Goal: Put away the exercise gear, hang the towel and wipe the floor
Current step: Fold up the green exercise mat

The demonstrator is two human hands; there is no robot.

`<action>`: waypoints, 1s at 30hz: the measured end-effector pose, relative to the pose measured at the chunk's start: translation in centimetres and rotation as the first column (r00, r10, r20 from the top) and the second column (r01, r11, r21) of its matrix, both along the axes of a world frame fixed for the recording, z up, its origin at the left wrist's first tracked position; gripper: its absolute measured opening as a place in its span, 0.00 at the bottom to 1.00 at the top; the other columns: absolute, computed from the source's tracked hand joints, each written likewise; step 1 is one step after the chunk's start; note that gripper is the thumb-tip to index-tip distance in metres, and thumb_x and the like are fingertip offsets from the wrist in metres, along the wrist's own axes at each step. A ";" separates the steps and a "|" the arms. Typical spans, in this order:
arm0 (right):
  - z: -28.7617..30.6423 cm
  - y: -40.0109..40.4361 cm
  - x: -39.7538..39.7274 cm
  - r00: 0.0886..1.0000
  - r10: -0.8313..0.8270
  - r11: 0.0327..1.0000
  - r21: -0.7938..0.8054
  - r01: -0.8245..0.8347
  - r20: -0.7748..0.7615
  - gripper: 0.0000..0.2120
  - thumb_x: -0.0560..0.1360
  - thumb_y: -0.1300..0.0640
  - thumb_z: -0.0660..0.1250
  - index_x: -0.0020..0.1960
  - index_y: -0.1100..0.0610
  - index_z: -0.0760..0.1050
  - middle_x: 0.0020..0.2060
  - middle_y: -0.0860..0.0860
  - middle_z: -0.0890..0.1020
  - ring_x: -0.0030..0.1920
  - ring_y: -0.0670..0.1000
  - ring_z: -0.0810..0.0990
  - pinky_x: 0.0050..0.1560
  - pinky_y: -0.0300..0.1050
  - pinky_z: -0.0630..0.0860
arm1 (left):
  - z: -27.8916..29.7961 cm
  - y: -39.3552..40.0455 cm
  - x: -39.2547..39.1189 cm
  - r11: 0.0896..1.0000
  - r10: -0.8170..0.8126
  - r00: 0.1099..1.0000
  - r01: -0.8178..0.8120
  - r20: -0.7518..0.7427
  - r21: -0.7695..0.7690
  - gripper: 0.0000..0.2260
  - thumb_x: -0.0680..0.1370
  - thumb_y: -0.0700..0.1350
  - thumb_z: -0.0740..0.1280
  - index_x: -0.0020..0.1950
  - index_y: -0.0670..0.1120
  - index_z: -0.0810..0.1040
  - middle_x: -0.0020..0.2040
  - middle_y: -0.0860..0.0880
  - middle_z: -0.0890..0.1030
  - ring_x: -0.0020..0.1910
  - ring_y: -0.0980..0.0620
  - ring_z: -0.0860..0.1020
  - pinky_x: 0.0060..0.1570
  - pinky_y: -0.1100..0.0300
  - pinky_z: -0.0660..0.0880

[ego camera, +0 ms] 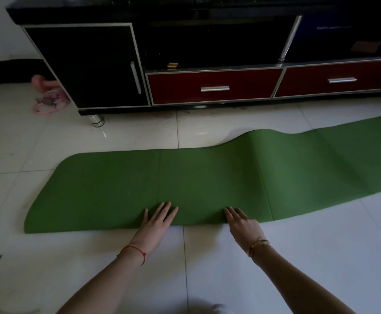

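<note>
A long green exercise mat (108, 182) lies unrolled on the white tiled floor (26, 268), running from lower left to upper right. A hump rises in it right of centre. My left hand (156, 220) rests flat on the mat's near edge with fingers straight and spread. A red string circles that wrist. My right hand (242, 222) lies palm down on the same near edge, a little to the right, fingers extended. A gold bracelet sits on that wrist. No towel is in view.
A low black cabinet (89, 64) with two red drawers (214, 87) stands along the wall behind the mat, on short metal feet. Pink sandals (49, 100) lie on the floor at its left end. Dark specks dot the tiles.
</note>
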State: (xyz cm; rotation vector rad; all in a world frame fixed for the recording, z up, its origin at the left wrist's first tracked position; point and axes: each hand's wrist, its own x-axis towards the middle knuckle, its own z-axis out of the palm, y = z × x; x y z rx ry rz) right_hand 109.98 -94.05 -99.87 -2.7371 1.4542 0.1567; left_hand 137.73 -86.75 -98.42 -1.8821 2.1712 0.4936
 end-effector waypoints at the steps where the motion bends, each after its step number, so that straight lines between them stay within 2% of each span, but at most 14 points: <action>1: 0.1 0.0 0.1 1.000 -0.009 1.000 0.012 0.008 0.018 0.30 0.51 0.67 0.80 0.54 0.60 0.81 0.49 0.54 0.85 0.46 0.55 0.85 0.24 0.44 0.79 | -0.1 0.0 0.0 1.000 -0.001 1.000 0.001 0.004 -0.012 0.45 0.71 0.21 0.54 0.80 0.49 0.38 0.80 0.45 0.39 0.79 0.44 0.39 0.75 0.36 0.47; 6: 1.3 -0.1 1.2 0.991 -0.001 1.000 0.018 -0.001 0.132 0.22 0.61 0.60 0.77 0.54 0.60 0.80 0.50 0.54 0.84 0.48 0.55 0.83 0.43 0.46 0.82 | -0.5 0.1 0.3 0.999 0.009 1.000 -0.010 -0.012 -0.040 0.44 0.72 0.22 0.57 0.80 0.50 0.42 0.81 0.46 0.42 0.79 0.45 0.42 0.76 0.38 0.48; 9: 1.3 -0.4 2.4 0.987 0.071 0.997 0.007 -0.073 0.147 0.22 0.64 0.59 0.74 0.58 0.59 0.79 0.54 0.53 0.82 0.52 0.55 0.81 0.47 0.48 0.81 | -0.6 0.4 1.1 0.995 0.040 0.996 -0.047 -0.082 -0.085 0.36 0.77 0.29 0.59 0.80 0.49 0.51 0.81 0.47 0.50 0.80 0.46 0.49 0.77 0.45 0.51; 11: 1.4 -0.6 3.8 0.981 0.128 0.991 0.019 -0.132 0.143 0.22 0.66 0.57 0.74 0.60 0.57 0.78 0.56 0.52 0.81 0.54 0.54 0.80 0.50 0.48 0.80 | -0.8 0.9 2.0 0.981 0.078 0.989 -0.099 -0.128 -0.168 0.28 0.79 0.35 0.62 0.78 0.47 0.62 0.78 0.46 0.61 0.77 0.46 0.59 0.76 0.47 0.58; 14: 1.7 -1.0 6.6 0.971 0.191 0.978 0.058 -0.201 0.142 0.22 0.69 0.54 0.72 0.62 0.54 0.76 0.59 0.52 0.79 0.57 0.55 0.79 0.53 0.50 0.79 | -1.2 2.0 3.4 0.919 0.189 0.971 -0.227 -0.146 -0.321 0.18 0.77 0.39 0.67 0.68 0.45 0.76 0.65 0.46 0.76 0.64 0.45 0.75 0.61 0.49 0.76; 16: 2.0 -1.2 8.9 0.962 0.228 0.965 0.100 -0.244 0.147 0.22 0.72 0.54 0.68 0.66 0.54 0.73 0.63 0.53 0.76 0.61 0.57 0.76 0.57 0.52 0.76 | -1.3 2.8 4.4 0.867 0.337 0.928 -0.372 -0.160 -0.331 0.14 0.78 0.41 0.66 0.64 0.45 0.77 0.59 0.47 0.77 0.57 0.47 0.76 0.53 0.53 0.77; 18: 2.1 -1.3 11.4 0.947 0.270 0.944 0.146 -0.296 0.174 0.22 0.77 0.54 0.62 0.70 0.54 0.67 0.69 0.54 0.70 0.68 0.58 0.69 0.65 0.54 0.69 | -1.1 3.8 5.5 0.788 0.487 0.851 -0.526 -0.197 -0.321 0.09 0.78 0.43 0.65 0.58 0.45 0.77 0.52 0.47 0.77 0.51 0.47 0.75 0.47 0.54 0.76; 20: 2.0 -1.5 13.8 0.936 0.300 0.925 0.183 -0.333 0.185 0.24 0.79 0.53 0.58 0.74 0.53 0.61 0.73 0.53 0.64 0.72 0.57 0.62 0.70 0.54 0.63 | -0.8 4.9 6.2 0.650 0.634 0.713 -0.701 -0.299 -0.293 0.05 0.78 0.45 0.65 0.50 0.45 0.75 0.45 0.47 0.77 0.45 0.47 0.76 0.42 0.55 0.74; 21: 1.9 -1.6 14.9 0.932 0.316 0.919 0.189 -0.347 0.178 0.25 0.79 0.52 0.58 0.75 0.53 0.59 0.74 0.53 0.61 0.73 0.56 0.59 0.71 0.54 0.61 | -0.3 5.2 6.4 0.555 0.708 0.602 -0.798 -0.368 -0.237 0.05 0.78 0.46 0.65 0.48 0.44 0.75 0.44 0.46 0.78 0.44 0.46 0.77 0.40 0.56 0.74; 24: 1.5 -2.1 17.5 0.931 0.329 0.913 0.201 -0.356 0.156 0.27 0.78 0.52 0.58 0.76 0.54 0.56 0.75 0.53 0.58 0.74 0.57 0.57 0.71 0.54 0.59 | -0.4 5.3 7.5 0.216 0.836 0.172 -0.976 -0.521 0.025 0.12 0.77 0.51 0.67 0.46 0.42 0.79 0.44 0.44 0.84 0.45 0.42 0.81 0.45 0.56 0.77; 26: 1.3 -2.5 18.6 0.937 0.324 0.916 0.206 -0.345 0.129 0.27 0.79 0.51 0.57 0.76 0.54 0.55 0.75 0.53 0.57 0.74 0.57 0.56 0.72 0.54 0.58 | -0.5 5.0 8.5 0.019 0.808 -0.115 -0.975 -0.578 0.221 0.15 0.72 0.57 0.68 0.40 0.44 0.79 0.42 0.44 0.85 0.44 0.41 0.83 0.50 0.50 0.80; 27: 1.1 -2.7 19.1 0.938 0.326 0.916 0.203 -0.345 0.119 0.28 0.79 0.51 0.56 0.76 0.54 0.54 0.76 0.53 0.56 0.74 0.57 0.55 0.72 0.54 0.58 | -0.5 4.7 8.8 -0.057 0.778 -0.242 -0.946 -0.580 0.319 0.15 0.72 0.56 0.68 0.37 0.44 0.79 0.40 0.43 0.85 0.42 0.41 0.84 0.50 0.48 0.81; 29: 0.9 -3.1 19.5 0.937 0.330 0.915 0.203 -0.348 0.114 0.28 0.79 0.51 0.56 0.76 0.54 0.54 0.76 0.53 0.56 0.74 0.57 0.55 0.72 0.54 0.57 | -0.4 4.0 9.2 -0.179 0.674 -0.492 -0.832 -0.550 0.525 0.13 0.76 0.49 0.70 0.38 0.42 0.78 0.39 0.42 0.84 0.39 0.43 0.83 0.49 0.50 0.81; 30: 0.7 -3.3 19.7 0.936 0.333 0.913 0.211 -0.349 0.110 0.28 0.79 0.50 0.56 0.76 0.54 0.53 0.76 0.53 0.56 0.74 0.57 0.55 0.72 0.54 0.57 | -0.4 3.7 9.4 -0.212 0.591 -0.602 -0.758 -0.537 0.617 0.11 0.77 0.46 0.71 0.40 0.40 0.78 0.41 0.41 0.84 0.40 0.45 0.83 0.48 0.51 0.82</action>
